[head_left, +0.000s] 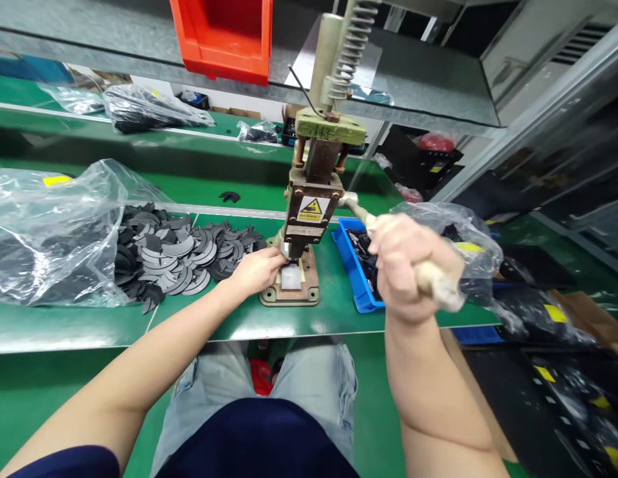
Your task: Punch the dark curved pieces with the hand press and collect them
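Observation:
An arbor press (312,206) with a warning label stands upright on the green bench in front of me. My right hand (413,262) is wrapped round its pale lever handle (435,282), slightly blurred. At the foot of the press, my left hand (263,269) reaches in from the left, its fingertips pinched together beside the ram. Whatever they hold there is hidden. A pale block (291,277) lies on the press base (311,275) just in front of the ram. To the left of that hand spreads a heap of dark curved pieces (182,249).
A clear plastic bag (54,232) lies left of the heap. Right of the press sits a blue tray (356,279) of dark parts, with another bag (475,249) beyond. An orange bin (226,60) rests on the shelf (433,79) above. One curved piece (230,196) lies farther back.

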`<action>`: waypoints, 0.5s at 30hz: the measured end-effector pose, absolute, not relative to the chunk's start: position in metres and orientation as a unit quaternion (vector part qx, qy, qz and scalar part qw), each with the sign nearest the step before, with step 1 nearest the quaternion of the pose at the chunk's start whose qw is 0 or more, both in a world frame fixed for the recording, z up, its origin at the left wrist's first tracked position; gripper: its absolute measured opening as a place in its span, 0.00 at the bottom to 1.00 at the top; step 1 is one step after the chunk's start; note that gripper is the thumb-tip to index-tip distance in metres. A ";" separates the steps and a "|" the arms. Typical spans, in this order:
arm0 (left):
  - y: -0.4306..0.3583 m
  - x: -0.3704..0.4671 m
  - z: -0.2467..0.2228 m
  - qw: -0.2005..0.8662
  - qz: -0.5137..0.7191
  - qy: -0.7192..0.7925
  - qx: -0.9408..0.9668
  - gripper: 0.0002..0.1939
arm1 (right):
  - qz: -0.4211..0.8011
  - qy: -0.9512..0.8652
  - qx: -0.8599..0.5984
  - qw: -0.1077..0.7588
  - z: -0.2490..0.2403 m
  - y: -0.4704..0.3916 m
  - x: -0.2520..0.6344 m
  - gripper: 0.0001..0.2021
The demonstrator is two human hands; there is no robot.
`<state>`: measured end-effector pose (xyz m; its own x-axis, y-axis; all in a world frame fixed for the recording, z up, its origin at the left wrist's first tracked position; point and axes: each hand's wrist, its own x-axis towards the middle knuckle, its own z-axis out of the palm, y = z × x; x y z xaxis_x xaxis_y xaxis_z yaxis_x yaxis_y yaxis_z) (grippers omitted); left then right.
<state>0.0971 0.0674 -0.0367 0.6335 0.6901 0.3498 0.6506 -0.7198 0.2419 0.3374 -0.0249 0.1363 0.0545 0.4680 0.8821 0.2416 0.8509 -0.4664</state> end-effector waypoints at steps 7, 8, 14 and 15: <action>0.067 0.096 -0.036 0.063 0.221 0.372 0.899 0.16 | 0.000 -0.729 -0.306 0.612 0.060 -0.050 0.353 0.14; 0.066 0.096 -0.035 0.067 0.222 0.372 0.899 0.15 | -0.014 -0.729 -0.316 0.607 0.056 -0.051 0.355 0.13; 0.058 0.098 -0.032 0.078 0.238 0.383 0.889 0.18 | -0.104 -0.751 -0.284 0.587 0.052 -0.048 0.365 0.07; 0.057 0.097 -0.032 0.076 0.238 0.384 0.889 0.18 | -0.095 -0.758 -0.267 0.587 0.052 -0.048 0.365 0.08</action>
<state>0.0974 0.0566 -0.0325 0.5907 0.7194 0.3654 0.6470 -0.6929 0.3182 0.3652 -0.0476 0.0519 -0.1676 0.2930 0.9413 0.5168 0.8392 -0.1692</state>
